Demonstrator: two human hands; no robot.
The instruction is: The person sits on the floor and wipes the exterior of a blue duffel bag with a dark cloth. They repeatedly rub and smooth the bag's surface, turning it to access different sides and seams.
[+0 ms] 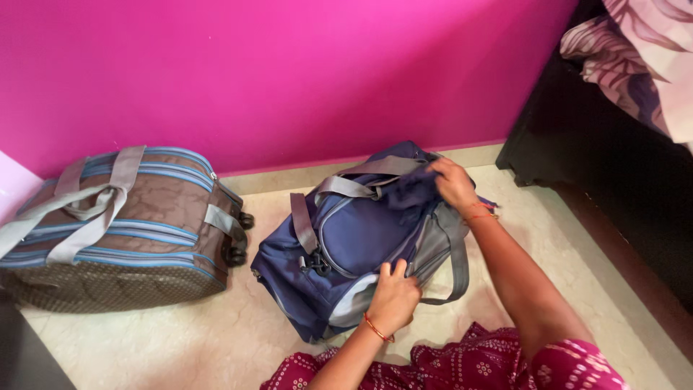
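Note:
A navy blue and grey duffel bag (361, 238) lies on the pale floor in front of me, its grey straps across the top. My left hand (393, 295) grips the near side of the bag, fingers curled into the grey and blue fabric. My right hand (455, 184) clutches bunched blue fabric at the bag's far top end, beside a grey strap (372, 170). Both wrists wear thin red and gold bangles.
A brown and blue wheeled travel bag (119, 231) with grey straps lies to the left against the bright pink wall (289, 72). A dark piece of furniture (599, 152) with patterned cloth (642, 50) on it stands at the right. My patterned maroon clothing (469, 365) fills the bottom edge.

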